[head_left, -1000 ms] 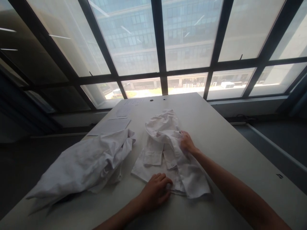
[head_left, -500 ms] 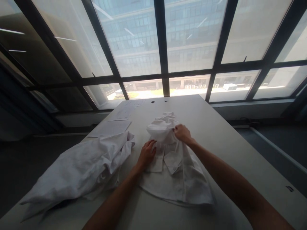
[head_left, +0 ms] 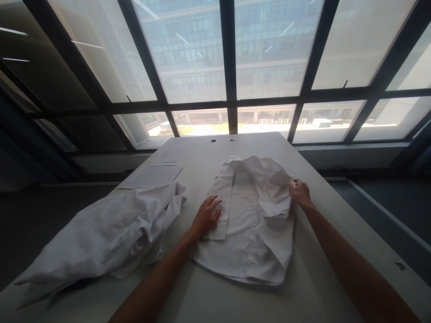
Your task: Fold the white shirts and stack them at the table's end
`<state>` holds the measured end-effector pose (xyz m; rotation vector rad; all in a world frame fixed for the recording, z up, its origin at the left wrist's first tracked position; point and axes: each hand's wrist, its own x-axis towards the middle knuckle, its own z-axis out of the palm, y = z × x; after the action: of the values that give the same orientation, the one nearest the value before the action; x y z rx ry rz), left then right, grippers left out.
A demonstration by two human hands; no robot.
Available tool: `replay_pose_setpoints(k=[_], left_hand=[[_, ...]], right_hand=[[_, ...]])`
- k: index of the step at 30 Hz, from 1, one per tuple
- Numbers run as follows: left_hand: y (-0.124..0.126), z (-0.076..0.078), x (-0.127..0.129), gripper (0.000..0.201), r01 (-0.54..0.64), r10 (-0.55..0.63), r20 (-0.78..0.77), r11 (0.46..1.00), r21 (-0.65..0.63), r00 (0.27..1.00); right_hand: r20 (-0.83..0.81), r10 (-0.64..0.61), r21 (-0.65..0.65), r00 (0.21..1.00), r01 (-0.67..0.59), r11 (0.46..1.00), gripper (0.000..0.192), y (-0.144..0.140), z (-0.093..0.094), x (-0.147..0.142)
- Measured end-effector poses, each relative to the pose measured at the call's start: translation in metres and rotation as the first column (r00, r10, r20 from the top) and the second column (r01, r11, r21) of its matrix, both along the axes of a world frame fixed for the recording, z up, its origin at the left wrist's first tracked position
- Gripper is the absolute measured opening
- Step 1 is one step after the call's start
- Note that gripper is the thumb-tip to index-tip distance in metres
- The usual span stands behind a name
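Pressing down on a white shirt [head_left: 251, 224], the left hand [head_left: 206, 217] lies flat with fingers spread and nothing enclosed; its fingertips rest on the folded strip along the shirt's left edge. The right hand [head_left: 301, 194] is at the shirt's right edge, fingers curled on the fabric beside a folded-in sleeve [head_left: 275, 202]; how tightly this grip is closed cannot be told from the view.

The shirt lies spread on the surface [head_left: 336, 224], roughly at its middle, collar end toward the far edge and hem toward the near edge. Both sides are folded inward.

A second white garment [head_left: 101, 235], crumpled and unfolded, lies toward the left edge of the surface, apart from the shirt. Sheets of paper [head_left: 151, 176] lie flat near the far left corner; any writing on them is too small to read. Two small dark holes [head_left: 222, 140] sit by the far edge. A small dark mark [head_left: 400, 265] shows near the right edge; it cannot be read. A large window [head_left: 229, 67] stands beyond the far edge.
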<state>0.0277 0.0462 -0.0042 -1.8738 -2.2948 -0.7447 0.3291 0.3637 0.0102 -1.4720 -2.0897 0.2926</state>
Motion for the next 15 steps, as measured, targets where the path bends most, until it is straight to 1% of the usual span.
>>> replay_pose_setpoints(k=[2,3,4,6,8,10,12,14,15], left_hand=[[-0.001,0.001,0.002,0.039,0.026,-0.027,-0.034,0.999,-0.036,0.999],[-0.001,0.002,0.003,0.040,0.031,-0.034,-0.052,0.998,-0.053,0.998],[-0.002,0.003,0.004,0.041,0.030,-0.035,-0.070,0.997,-0.065,0.997],[-0.004,0.002,0.009,0.043,0.016,-0.025,-0.110,0.997,-0.079,0.994],[-0.011,-0.002,0.018,0.044,-0.009,-0.005,-0.161,0.996,-0.086,0.987],[-0.025,-0.008,0.033,0.046,-0.044,0.024,-0.215,0.995,-0.088,0.976],[-0.045,-0.013,0.054,0.048,-0.090,0.063,-0.263,0.992,-0.090,0.963],[-0.068,-0.013,0.075,0.050,-0.137,0.099,-0.298,0.985,-0.110,0.950],[-0.077,-0.009,0.084,0.052,-0.154,0.107,-0.308,0.979,-0.133,0.945]], right_hand=[[0.001,0.032,0.057,0.999,-0.032,0.998,0.047,-0.020,-0.001,-0.009],[0.012,0.070,0.066,0.997,-0.071,0.995,0.048,-0.033,0.000,-0.014],[0.038,0.133,0.073,0.990,-0.135,0.988,0.048,-0.046,0.000,-0.018],[0.122,0.240,0.070,0.963,-0.249,0.966,0.048,-0.071,-0.001,-0.024],[0.219,0.293,0.037,0.931,-0.308,0.951,0.052,-0.090,-0.003,-0.024],[0.292,0.317,-0.005,0.902,-0.330,0.944,0.056,-0.101,-0.007,-0.019],[0.328,0.351,-0.047,0.877,-0.356,0.933,0.059,-0.106,-0.011,-0.011],[0.338,0.402,-0.086,0.851,-0.397,0.914,0.061,-0.109,-0.016,-0.001],[0.337,0.427,-0.101,0.839,-0.419,0.902,0.062,-0.110,-0.018,0.004]])
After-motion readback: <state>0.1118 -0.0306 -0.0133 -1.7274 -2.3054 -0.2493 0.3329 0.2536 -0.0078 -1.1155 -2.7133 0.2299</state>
